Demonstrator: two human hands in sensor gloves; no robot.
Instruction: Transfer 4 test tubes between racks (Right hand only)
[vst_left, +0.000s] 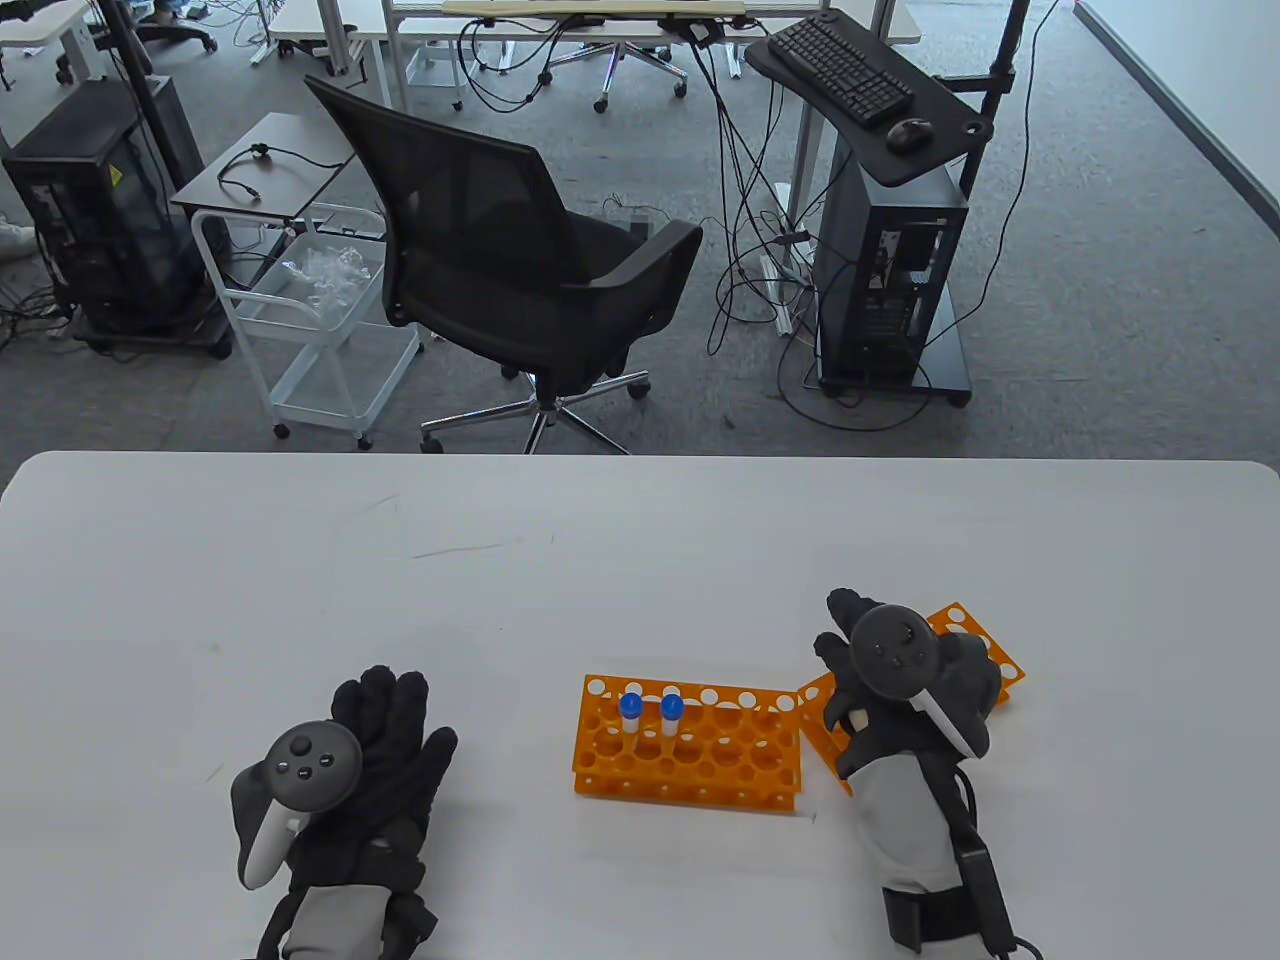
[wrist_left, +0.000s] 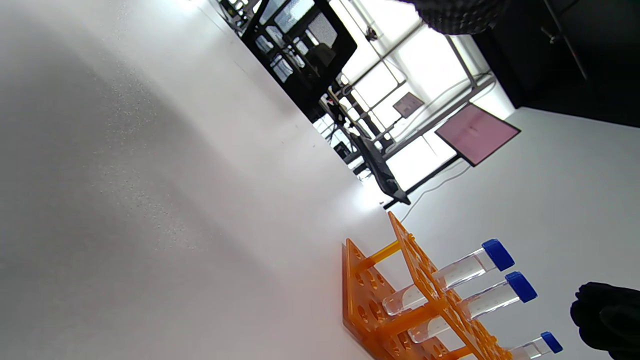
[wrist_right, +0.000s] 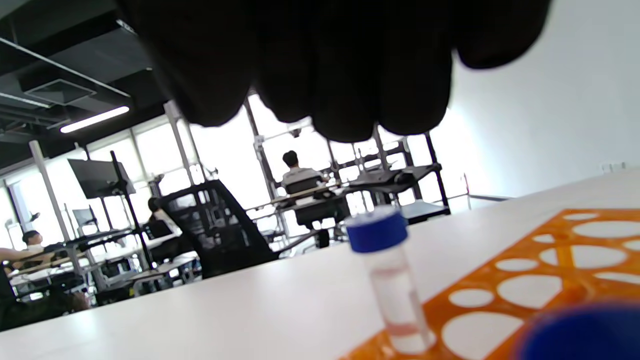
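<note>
Two blue-capped test tubes (vst_left: 650, 712) stand upright in the back row of the middle rack (vst_left: 688, 750); a third tube (wrist_right: 387, 280) stands in the second rack (vst_left: 985, 650), just right of the middle rack. The right hand (vst_left: 900, 680) hovers over it, fingers (wrist_right: 320, 60) curled downward, whether grasping anything cannot be told. The cap is best pinched and lifted straight up. The left hand (vst_left: 350, 770) lies flat and released on the surface (vst_left: 640, 540), well left of the middle rack.

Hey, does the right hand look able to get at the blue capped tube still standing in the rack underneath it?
Probably yes. The right hand hovers over the right rack, and in the right wrist view its fingers hang just above the blue-capped tube, which stands upright with nothing between them.
</note>
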